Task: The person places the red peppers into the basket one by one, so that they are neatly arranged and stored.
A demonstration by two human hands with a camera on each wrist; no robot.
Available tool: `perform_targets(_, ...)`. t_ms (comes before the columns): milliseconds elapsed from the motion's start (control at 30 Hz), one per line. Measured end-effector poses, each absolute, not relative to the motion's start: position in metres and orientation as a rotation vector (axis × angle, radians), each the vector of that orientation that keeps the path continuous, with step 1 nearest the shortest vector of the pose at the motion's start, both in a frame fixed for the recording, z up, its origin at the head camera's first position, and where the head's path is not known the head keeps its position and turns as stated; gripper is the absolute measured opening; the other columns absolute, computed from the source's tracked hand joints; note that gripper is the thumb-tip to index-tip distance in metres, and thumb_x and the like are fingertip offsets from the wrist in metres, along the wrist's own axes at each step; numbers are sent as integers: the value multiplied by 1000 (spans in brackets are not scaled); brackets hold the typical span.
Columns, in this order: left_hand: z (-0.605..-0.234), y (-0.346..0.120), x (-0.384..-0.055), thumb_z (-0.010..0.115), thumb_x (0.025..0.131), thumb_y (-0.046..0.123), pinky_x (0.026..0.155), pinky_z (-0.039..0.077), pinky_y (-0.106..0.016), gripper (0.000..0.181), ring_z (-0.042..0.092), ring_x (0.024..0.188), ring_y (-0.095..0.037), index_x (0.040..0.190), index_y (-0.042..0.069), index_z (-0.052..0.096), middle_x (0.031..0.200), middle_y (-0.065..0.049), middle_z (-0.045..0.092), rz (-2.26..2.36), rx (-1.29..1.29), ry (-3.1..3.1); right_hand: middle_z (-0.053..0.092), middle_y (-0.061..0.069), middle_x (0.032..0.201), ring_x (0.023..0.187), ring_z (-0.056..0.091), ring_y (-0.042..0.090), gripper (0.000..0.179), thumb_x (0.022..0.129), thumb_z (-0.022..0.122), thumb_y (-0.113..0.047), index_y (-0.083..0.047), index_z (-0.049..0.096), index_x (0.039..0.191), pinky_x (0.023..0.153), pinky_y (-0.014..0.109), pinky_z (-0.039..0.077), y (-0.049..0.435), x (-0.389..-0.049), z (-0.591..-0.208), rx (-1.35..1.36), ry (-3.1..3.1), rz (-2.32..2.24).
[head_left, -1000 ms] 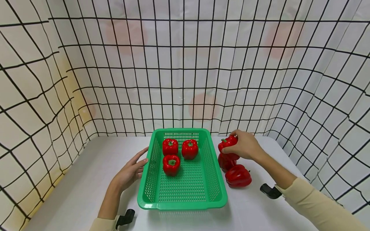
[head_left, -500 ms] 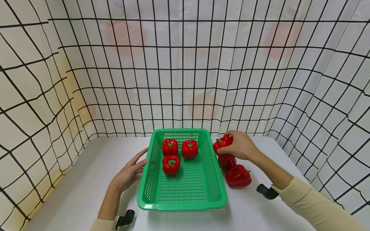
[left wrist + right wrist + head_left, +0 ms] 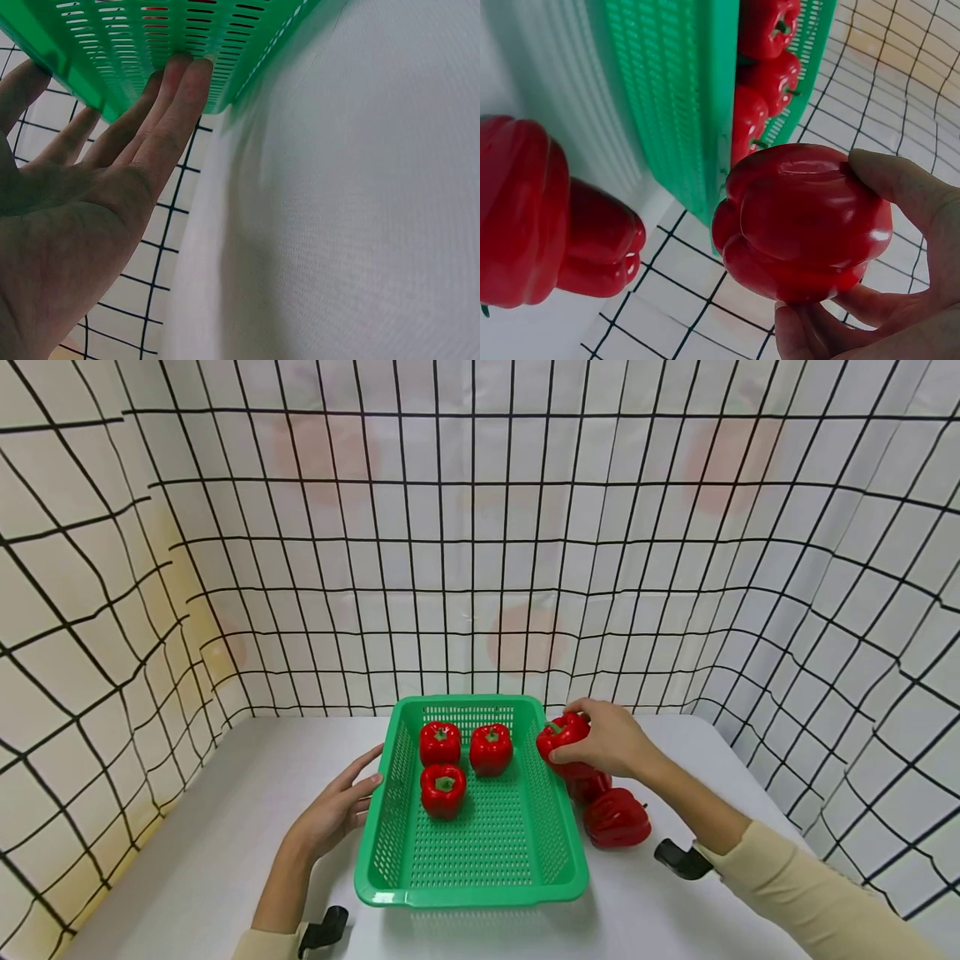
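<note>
A green plastic basket (image 3: 471, 897) stands on the white table, with three red bell peppers (image 3: 491, 750) inside toward its back left. My right hand (image 3: 611, 739) grips another red bell pepper (image 3: 802, 221) between thumb and fingers, raised at the basket's right rim. My left hand (image 3: 333, 810) rests against the basket's left side, its fingers (image 3: 176, 112) fairly straight on the slotted wall. Two more bell peppers lie on the table right of the basket: a nearer one (image 3: 617, 818) and one behind it (image 3: 604, 240), partly hidden below the held pepper in the head view.
White walls with a black grid (image 3: 472, 552) enclose the table (image 3: 217, 827) at the back and both sides. A black wrist camera mount (image 3: 682, 858) sits on the right wrist, another mount (image 3: 324, 931) on the left.
My right hand has carried the held bell pepper leftward, from above the loose peppers to the basket's right rim. The left hand and basket have stayed about where they were.
</note>
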State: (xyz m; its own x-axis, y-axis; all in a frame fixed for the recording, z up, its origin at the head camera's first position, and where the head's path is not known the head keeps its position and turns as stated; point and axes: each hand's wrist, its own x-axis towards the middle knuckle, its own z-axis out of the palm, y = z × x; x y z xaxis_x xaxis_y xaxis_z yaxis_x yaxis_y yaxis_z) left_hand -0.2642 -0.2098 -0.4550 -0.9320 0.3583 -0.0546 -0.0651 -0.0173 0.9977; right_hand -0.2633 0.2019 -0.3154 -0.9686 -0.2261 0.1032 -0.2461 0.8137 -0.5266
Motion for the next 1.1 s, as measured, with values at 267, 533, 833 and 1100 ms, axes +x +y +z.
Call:
perform_targets(267, -455, -210, -264, 52, 107, 31, 91, 61, -41, 62, 70, 115, -32, 162, 31, 22, 140, -24, 57, 2018, 302, 1987, 62, 19, 127, 113, 60, 37, 75, 76, 85, -29, -4, 54, 138, 79, 43, 63, 191, -260, -313, 421, -2955, 911)
perform_targets(533, -456, -210, -265, 52, 107, 31, 91, 61, -41, 62, 71, 112, -31, 162, 32, 23, 139, -23, 59, 2019, 303, 1982, 63, 17, 126, 112, 60, 34, 71, 77, 83, -31, -5, 55, 137, 78, 40, 63, 182, -256, -314, 450, -2958, 923)
perform_targets(833, -457, -210, -265, 52, 107, 31, 91, 61, -40, 62, 71, 112, -30, 162, 31, 22, 138, -23, 59, 2025, 298, 1967, 64, 13, 123, 107, 62, 29, 67, 78, 84, -31, -8, 57, 135, 78, 38, 62, 170, -253, -314, 454, -2962, 1003)
perform_targets(1100, -456, -211, -264, 52, 107, 31, 91, 61, -41, 62, 71, 113, -31, 162, 32, 22, 136, -21, 61, 2023, 300, 1978, 64, 11, 119, 104, 63, 28, 65, 78, 83, -30, -9, 58, 133, 75, 35, 62, 161, -249, -314, 471, -2955, 1081)
